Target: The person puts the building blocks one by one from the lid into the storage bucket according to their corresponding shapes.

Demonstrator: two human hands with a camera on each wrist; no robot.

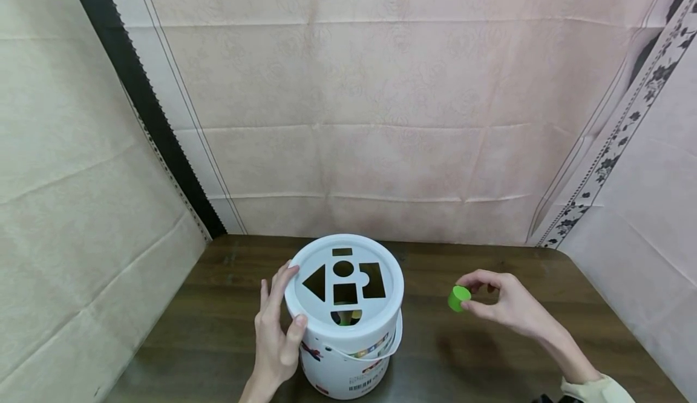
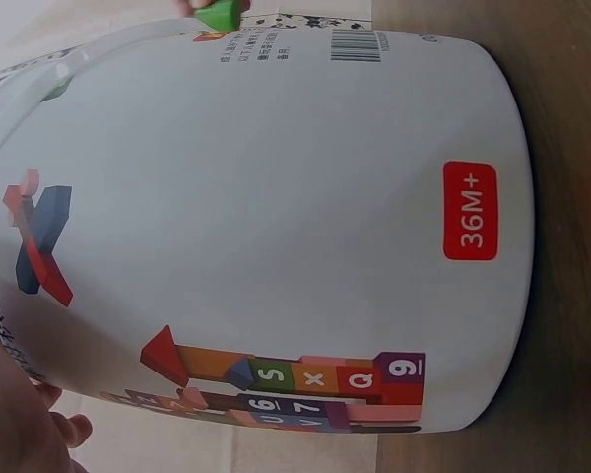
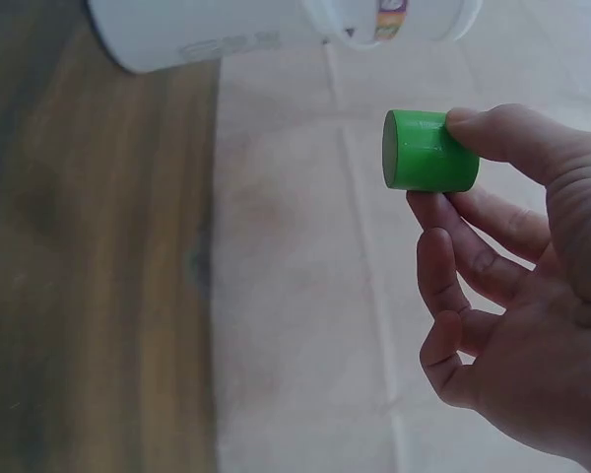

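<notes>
A white bucket (image 1: 348, 370) stands on the table under a pale blue lid (image 1: 321, 264) with several cut-out shapes, among them a triangle, a circle and a square. My left hand (image 1: 276, 336) rests against the lid's left edge, thumb and forefinger touching the rim. In the left wrist view the bucket's printed side (image 2: 276, 227) fills most of the picture, and part of the hand (image 2: 20, 424) shows at lower left. To the right of the bucket, my right hand (image 1: 503, 303) pinches a green cylinder block (image 3: 431, 151) between thumb and fingers, raised above the table.
A white handle (image 1: 396, 336) hangs at the bucket's right front. Through the lid's front hole, something green and yellow (image 1: 344, 317) shows inside. The dark wooden table (image 1: 430, 354) meets pale cloth (image 1: 381, 106) at the back and both sides.
</notes>
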